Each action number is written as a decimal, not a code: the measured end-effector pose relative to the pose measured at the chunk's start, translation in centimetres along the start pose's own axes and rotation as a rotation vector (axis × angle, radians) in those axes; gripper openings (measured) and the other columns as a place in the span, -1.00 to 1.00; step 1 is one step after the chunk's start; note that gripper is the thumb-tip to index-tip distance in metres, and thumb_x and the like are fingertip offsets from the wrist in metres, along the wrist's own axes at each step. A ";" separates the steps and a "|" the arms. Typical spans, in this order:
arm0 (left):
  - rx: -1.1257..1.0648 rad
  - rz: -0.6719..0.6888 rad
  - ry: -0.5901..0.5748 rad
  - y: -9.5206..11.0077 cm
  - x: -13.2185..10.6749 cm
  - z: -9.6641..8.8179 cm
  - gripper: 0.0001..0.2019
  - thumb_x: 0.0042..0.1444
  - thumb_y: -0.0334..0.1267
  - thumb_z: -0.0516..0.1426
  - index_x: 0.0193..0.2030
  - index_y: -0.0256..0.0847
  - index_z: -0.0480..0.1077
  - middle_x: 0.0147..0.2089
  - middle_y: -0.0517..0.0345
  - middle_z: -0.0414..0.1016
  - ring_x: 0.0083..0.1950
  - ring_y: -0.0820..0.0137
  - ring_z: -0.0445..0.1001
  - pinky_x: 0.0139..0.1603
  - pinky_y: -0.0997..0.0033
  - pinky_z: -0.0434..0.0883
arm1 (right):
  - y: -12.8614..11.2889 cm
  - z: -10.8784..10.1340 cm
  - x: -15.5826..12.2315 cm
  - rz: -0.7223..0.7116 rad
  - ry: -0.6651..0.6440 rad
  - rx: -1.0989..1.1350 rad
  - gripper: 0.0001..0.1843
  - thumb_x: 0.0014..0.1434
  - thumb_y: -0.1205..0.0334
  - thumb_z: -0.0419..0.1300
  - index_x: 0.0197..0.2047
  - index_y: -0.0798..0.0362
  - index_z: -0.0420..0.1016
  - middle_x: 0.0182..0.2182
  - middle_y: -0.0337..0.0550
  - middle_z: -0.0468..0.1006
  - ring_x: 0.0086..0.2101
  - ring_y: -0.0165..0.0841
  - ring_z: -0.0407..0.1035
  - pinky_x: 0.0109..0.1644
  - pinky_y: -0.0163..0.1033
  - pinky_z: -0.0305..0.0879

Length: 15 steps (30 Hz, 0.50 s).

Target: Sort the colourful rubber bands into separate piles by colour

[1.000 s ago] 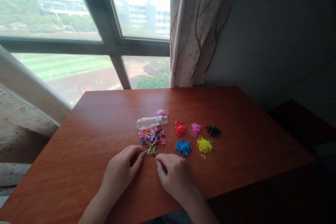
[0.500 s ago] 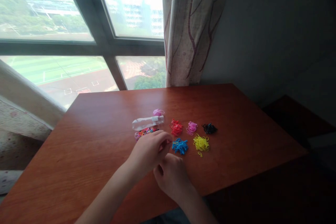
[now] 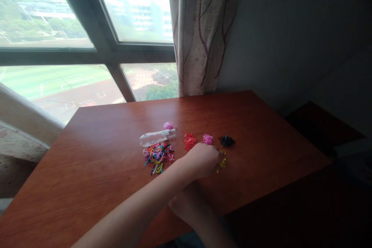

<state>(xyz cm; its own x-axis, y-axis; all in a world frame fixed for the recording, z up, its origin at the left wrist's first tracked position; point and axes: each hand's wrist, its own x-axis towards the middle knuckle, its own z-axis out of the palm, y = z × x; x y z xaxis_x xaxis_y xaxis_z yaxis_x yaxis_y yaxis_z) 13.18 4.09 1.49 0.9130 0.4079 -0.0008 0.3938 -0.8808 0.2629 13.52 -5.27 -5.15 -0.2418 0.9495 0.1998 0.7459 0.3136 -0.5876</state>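
My left hand (image 3: 207, 159) reaches across to the right, its fingers curled down over the pile of yellow rubber bands (image 3: 223, 162) and covering most of it. Its fingertips are out of sight, and so is whatever they pinch. Below the left forearm, my right hand (image 3: 186, 201) rests closed near the table's front edge, partly hidden; its contents do not show. A mixed heap of coloured rubber bands (image 3: 159, 155) lies left of my left wrist. Just beyond that wrist are red rubber bands (image 3: 190, 140) and pink rubber bands (image 3: 207, 139).
Black rubber bands (image 3: 226, 140) form a pile at the right. A clear plastic bottle (image 3: 155, 138) lies on its side behind the mixed heap, with a pinkish-purple bundle (image 3: 169, 125) behind it. The wooden table (image 3: 95, 155) meets a window and curtain (image 3: 194, 38).
My left hand has moved right, from beside the blue rubber bands to the yellow pile. It uncovers the mixed heap and now hides the blue bands. The view has shifted slightly.
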 end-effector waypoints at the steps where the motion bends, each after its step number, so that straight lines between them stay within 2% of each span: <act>1: -0.006 -0.001 -0.001 -0.1 -0.1 -0.1 -0.92 0.09 -0.31 0.18 -0.28 -0.17 0.50 -0.31 0.06 0.60 -0.33 0.23 0.58 -0.41 0.37 0.40 | 0.0 0.1 0.0 0.001 -0.011 -0.006 -0.52 0.11 0.42 0.08 0.12 0.08 0.45 -0.10 -0.03 0.60 -0.08 -0.13 0.45 0.05 -0.17 0.31; 4: -0.025 -0.047 0.038 -0.6 -0.8 -1.0 -0.89 0.10 -0.28 0.18 -0.22 -0.14 0.50 -0.31 0.10 0.60 -0.31 0.25 0.57 -0.40 0.39 0.38 | -0.1 -0.1 0.0 0.029 -0.044 -0.027 -0.75 0.13 0.37 0.11 -0.15 0.04 0.56 -0.30 -0.10 0.63 -0.28 -0.20 0.49 -0.15 -0.25 0.33; 7: -0.043 -0.134 0.111 -1.5 -2.6 -2.4 -0.86 0.17 -0.29 0.11 -0.17 -0.13 0.48 -0.26 0.12 0.59 -0.30 0.32 0.54 -0.37 0.42 0.34 | -0.4 -0.7 0.2 0.052 -0.064 -0.065 -0.86 0.14 0.35 0.12 -0.36 0.02 0.51 -0.42 -0.16 0.60 -0.38 -0.28 0.48 -0.30 -0.29 0.23; 9: -0.075 -0.193 0.168 -2.2 -4.6 -3.2 -0.86 0.20 -0.30 0.08 -0.19 -0.15 0.47 -0.28 0.15 0.57 -0.34 0.39 0.50 -0.37 0.46 0.31 | -0.5 -1.1 0.3 0.047 -0.046 -0.076 -0.87 0.17 0.36 0.11 -0.37 0.01 0.46 -0.42 -0.20 0.58 -0.38 -0.32 0.46 -0.34 -0.31 0.15; 11: -0.182 -0.270 0.277 -3.0 -7.2 -3.4 -0.86 0.20 -0.30 0.08 -0.22 -0.16 0.48 -0.33 0.18 0.55 -0.38 0.43 0.46 -0.40 0.50 0.28 | -0.6 -1.2 0.4 0.048 -0.018 -0.068 -0.87 0.21 0.36 0.10 -0.34 0.01 0.43 -0.41 -0.23 0.56 -0.37 -0.35 0.44 -0.34 -0.32 0.10; 13: -0.273 -0.339 0.376 -3.8 -10.2 -2.9 -0.86 0.20 -0.30 0.08 -0.24 -0.18 0.48 -0.34 0.17 0.55 -0.35 0.44 0.44 -0.35 0.51 0.30 | -0.6 -1.0 0.4 0.052 0.009 -0.043 -0.87 0.23 0.37 0.08 -0.31 0.00 0.42 -0.41 -0.25 0.55 -0.36 -0.36 0.43 -0.32 -0.32 0.09; 15: -0.367 -0.454 0.445 -4.6 -13.2 -1.9 -0.85 0.20 -0.27 0.09 -0.23 -0.20 0.48 -0.37 0.19 0.53 -0.42 0.48 0.40 -0.40 0.53 0.29 | -0.5 -0.8 0.4 0.054 0.032 -0.014 -0.86 0.24 0.39 0.07 -0.27 -0.01 0.41 -0.39 -0.26 0.56 -0.34 -0.37 0.43 -0.29 -0.32 0.09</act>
<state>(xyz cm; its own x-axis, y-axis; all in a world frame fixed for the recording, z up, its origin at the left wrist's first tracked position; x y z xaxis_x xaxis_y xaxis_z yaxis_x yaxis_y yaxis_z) -0.93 3.22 2.16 0.5076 0.8416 0.1849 0.5910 -0.4961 0.6361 13.53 -5.08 -4.18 -0.1812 0.9642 0.1934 0.7658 0.2618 -0.5874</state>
